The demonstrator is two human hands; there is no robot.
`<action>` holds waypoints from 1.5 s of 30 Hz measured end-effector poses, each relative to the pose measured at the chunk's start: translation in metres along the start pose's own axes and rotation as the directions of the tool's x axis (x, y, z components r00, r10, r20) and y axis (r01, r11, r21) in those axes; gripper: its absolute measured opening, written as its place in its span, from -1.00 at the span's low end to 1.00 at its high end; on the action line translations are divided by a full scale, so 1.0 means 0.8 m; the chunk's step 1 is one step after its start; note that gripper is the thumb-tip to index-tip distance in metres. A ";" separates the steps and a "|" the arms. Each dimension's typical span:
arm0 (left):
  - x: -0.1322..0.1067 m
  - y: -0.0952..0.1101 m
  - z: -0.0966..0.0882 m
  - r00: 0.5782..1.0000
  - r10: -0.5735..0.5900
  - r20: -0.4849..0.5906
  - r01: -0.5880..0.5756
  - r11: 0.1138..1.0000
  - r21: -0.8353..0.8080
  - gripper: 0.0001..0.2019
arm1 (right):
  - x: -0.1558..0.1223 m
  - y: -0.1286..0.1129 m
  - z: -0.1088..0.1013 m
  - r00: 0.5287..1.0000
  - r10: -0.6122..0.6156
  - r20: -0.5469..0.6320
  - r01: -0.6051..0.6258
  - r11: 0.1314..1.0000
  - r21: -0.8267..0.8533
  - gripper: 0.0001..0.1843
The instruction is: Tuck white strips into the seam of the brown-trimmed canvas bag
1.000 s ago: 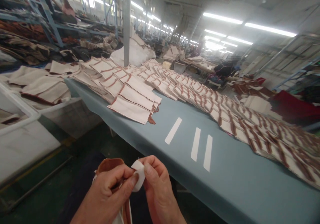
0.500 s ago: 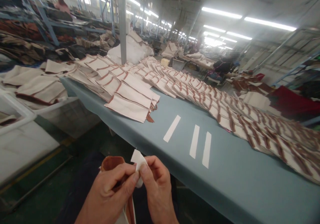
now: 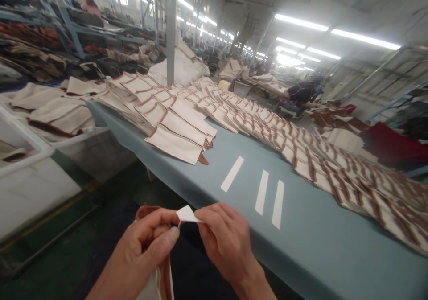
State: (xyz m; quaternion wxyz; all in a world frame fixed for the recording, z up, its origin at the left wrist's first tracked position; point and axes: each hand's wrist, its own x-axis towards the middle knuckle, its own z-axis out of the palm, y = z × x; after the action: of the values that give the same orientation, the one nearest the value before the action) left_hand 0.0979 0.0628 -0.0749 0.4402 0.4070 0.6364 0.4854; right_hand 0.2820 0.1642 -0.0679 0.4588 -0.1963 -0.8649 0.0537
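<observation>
**Base:** Head view. What did you see at the hands?

**Me:** The left hand (image 3: 140,251) sat low at 7 o'clock, its fingers curled and pressed together around a brown-edged cloth (image 3: 147,213). The right hand (image 3: 227,242) was at 5 o'clock, thumb and forefinger pinching the tip of a small white fabric tab (image 3: 187,214).

**Base:** Where was the tab?

**Me:** At 6 o'clock, spanning the gap between both hands, its other end at the left fingertips. I couldn't tell whether they gripped it.

**Base:** And around them?

**Me:** A blue-grey table (image 3: 301,228) ran toward 3 o'clock, with three white strips (image 3: 262,192) lying on it. Overlapping cream panels with brown trim (image 3: 175,144) lay in rows at 11 o'clock and 3 o'clock. A seated co-worker (image 3: 301,94) was at 2 o'clock, well beyond the table.
</observation>
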 end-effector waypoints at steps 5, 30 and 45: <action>-0.002 0.013 0.007 1.000 -0.009 -0.020 0.008 0.998 -0.060 -0.53 | 0.004 0.003 -0.011 0.991 -0.065 0.119 0.074 0.994 -0.075 -0.79; 0.012 0.002 0.013 0.994 0.112 -0.004 -0.112 0.994 0.013 -0.59 | -0.003 -0.014 -0.008 0.663 0.506 0.553 -0.740 0.325 0.589 -0.46; 0.003 0.003 0.000 0.987 0.109 -0.115 -0.106 0.994 0.030 -0.53 | -0.005 -0.054 0.031 0.493 0.629 0.601 -0.734 -0.070 0.676 -0.31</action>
State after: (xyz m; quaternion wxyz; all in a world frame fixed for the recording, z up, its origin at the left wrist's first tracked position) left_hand 0.0975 0.0651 -0.0733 0.3707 0.4171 0.6439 0.5235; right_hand 0.2516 0.1252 -0.0733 0.3472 -0.3196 -0.4839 0.7370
